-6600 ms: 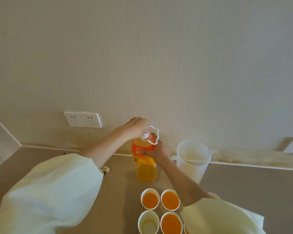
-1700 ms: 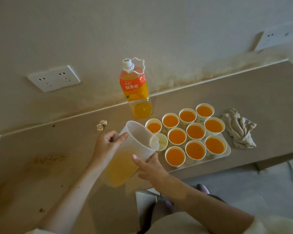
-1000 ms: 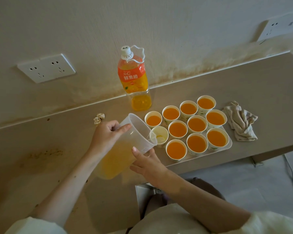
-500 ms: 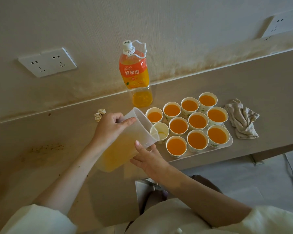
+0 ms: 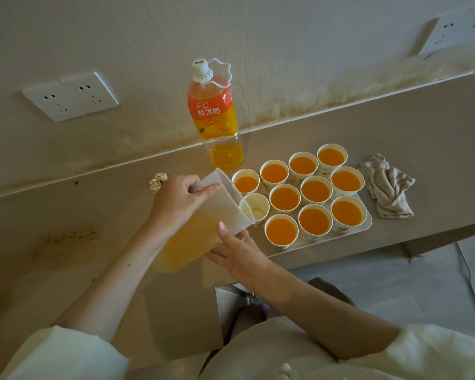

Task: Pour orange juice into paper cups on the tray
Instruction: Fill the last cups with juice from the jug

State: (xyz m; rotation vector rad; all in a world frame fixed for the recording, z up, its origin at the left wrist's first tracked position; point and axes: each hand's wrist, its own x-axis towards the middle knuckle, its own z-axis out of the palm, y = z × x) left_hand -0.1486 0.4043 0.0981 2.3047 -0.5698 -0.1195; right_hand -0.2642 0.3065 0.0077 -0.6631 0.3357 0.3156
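As the jug (image 5: pixel 203 229) tips further, its spout overhangs the last near-empty cup (image 5: pixel 257 208), mid-frame.
Left grip (image 5: pixel 180 204) wraps the jug; right grip (image 5: pixel 239 253), fingers straight, props it; ten full cups (image 5: pixel 285 198) crowd the tray (image 5: pixel 368 223).

The light is dim and soft, laying a muted beige cast over the wall (image 5: pixel 285 50) and the table (image 5: pixel 66 215). What shadows there are stay faint and soft-edged. The brightest patch is the floor (image 5: pixel 395 275) at lower right, so daylight seems to come from that side. My right forearm (image 5: pixel 327 319) darkens toward the elbow. The juice at the foot of the bottle (image 5: pixel 217 119) glows, and a small glare sits on the bottle's shoulder. Through the frosted jug (image 5: pixel 203 229) the juice looks dull and cloudy. The centre is sharp enough that the label's characters read clearly. Toward the edges the wide lens bends the table's back edge, tilts the socket (image 5: pixel 72 96), and stretches my pale sleeves (image 5: pixel 61 355) into soft blurs.
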